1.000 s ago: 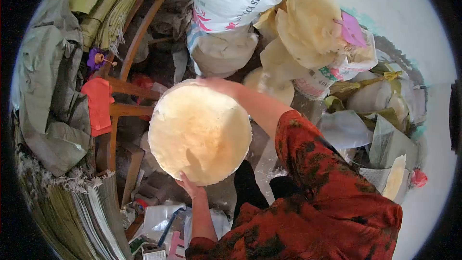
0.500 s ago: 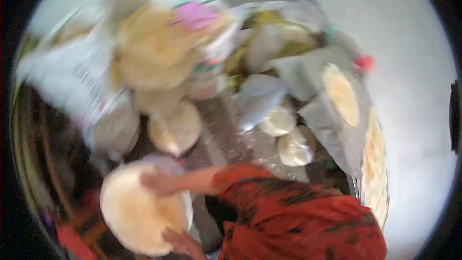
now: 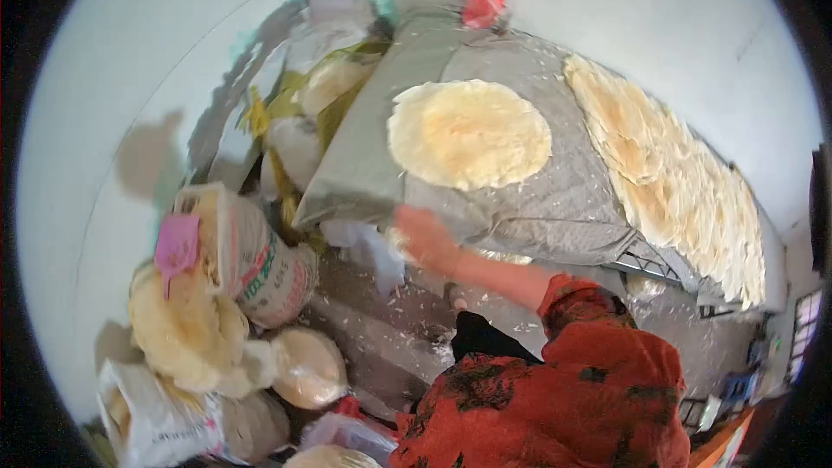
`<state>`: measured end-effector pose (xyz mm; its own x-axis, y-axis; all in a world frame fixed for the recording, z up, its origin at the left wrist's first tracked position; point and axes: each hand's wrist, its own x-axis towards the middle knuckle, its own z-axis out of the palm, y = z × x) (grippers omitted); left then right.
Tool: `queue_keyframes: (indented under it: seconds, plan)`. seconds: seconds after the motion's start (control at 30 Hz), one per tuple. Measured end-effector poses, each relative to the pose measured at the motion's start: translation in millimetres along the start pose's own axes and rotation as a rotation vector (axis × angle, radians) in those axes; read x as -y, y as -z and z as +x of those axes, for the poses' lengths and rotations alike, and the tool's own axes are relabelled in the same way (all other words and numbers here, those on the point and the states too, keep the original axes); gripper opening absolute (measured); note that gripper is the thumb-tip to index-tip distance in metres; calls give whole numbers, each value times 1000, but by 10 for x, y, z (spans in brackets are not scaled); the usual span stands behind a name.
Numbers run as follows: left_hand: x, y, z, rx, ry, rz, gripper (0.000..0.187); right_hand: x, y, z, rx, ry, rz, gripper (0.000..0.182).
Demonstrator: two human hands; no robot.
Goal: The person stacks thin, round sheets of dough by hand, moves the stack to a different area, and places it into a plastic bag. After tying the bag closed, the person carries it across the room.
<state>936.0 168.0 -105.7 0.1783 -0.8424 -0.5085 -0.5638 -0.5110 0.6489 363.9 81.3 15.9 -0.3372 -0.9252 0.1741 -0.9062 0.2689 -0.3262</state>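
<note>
My right hand reaches out at the near edge of a grey cloth-covered bed or table. Its fingers look stretched out and slightly blurred, with nothing seen in them. Just beyond it, a large round flatbread-like sheet, pale and thin, lies flat on the cloth, apart from the hand. My left hand is out of sight; only the red patterned clothing shows on that side. At the bottom edge, part of a pale round stack is visible beside clear plastic.
Many overlapping pale sheets cover the right side. At left stand a printed white sack, a pink scoop, a heap of sheets and a plastic-wrapped round stack. A red bag sits at the back. Crumbs dot the floor.
The view has swung right toward the cloth. Earlier both hands were on a round pale stack at lower left; now my right hand is at the cloth's edge and my left is out of view.
</note>
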Motion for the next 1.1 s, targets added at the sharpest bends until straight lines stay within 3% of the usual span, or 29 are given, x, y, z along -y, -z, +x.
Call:
queue_keyframes:
  seconds: [0.07, 0.1, 0.17, 0.2, 0.23, 0.27, 0.33, 0.37, 0.4, 0.43, 0.5, 0.6, 0.63, 0.7, 0.8, 0.83, 0.93, 1.0, 1.03, 1.07, 1.1]
  plan:
    - [-915, -626, 133, 148, -135, -9, 46, -896, 27, 136, -489, 20, -367, 34]
    - [-1333, -908, 193, 221, -196, -4, 42, -1180, -24, 101, -500, -24, -359, 34]
    - [-2152, -1554, 187, 355, -311, 12, 36, -1634, -27, 186, 2, -184, -295, 49]
    - [-2524, -1819, 157, 410, -269, 46, 35, -1743, 7, 242, -15, -196, -287, 49]
    - [-2681, -2201, 250, 469, -512, -86, 30, -1772, 4, 253, -7, -157, -244, 41]
    - [-3125, -2468, 97, 559, -596, -54, 29, -1810, 18, 273, 5, -118, -201, 34]
    - [-3821, -2929, -225, 812, -491, -239, 29, -1878, 316, 428, 97, -204, -57, 29]
    - [-4037, -3130, -282, 870, -541, -164, 29, -1955, 442, 514, 196, -281, 76, 24]
    - [-4182, -3310, -324, 929, -583, -87, 30, -2217, 412, 629, 208, -190, 62, 23]
    - [-4308, -3485, -370, 900, -791, 22, 31, -2518, 333, 731, 221, -98, 51, 22]
    - [-4602, -3805, -445, 829, -1207, 206, 34, -2904, 344, 696, 86, -478, 961, 28]
    - [-4933, -4411, -432, 756, -1650, 345, 40, -2886, 735, 688, 155, -563, 1182, 32]
    - [-5006, -4570, -431, 772, -1651, 327, 40, -2914, 844, 724, 152, -578, 1166, 32]
    - [-5148, -4777, -402, 569, -1848, 634, 45, -3090, 1120, 942, 202, -434, 756, 32]
    - [-5278, -4839, -355, 650, -1791, 743, 47, -3515, 2242, 1371, 66, -181, 194, 34]
    - [-5324, -4840, -336, 658, -1798, 725, 47, -3395, 2755, 1423, 28, -265, 700, 30]
    - [-5358, -4914, -145, 702, -1831, 657, 41, -2784, 3720, 1550, -94, -342, 564, 26]
    - [-5254, -5190, 136, 1008, -1419, 230, 31, -2316, 3828, 1479, -130, -314, 263, 24]
    - [-5338, -5145, 135, 1019, -1421, 227, 31, -2284, 3693, 1432, -94, -147, 86, 24]
    - [-5481, -5038, 106, 1178, -940, -39, 28, -2345, 3332, 1371, -157, -163, -57, 23]
    - [-5582, -4986, 115, 1269, -437, -288, 25, -2126, 3101, 1275, -66, -305, -150, 23]
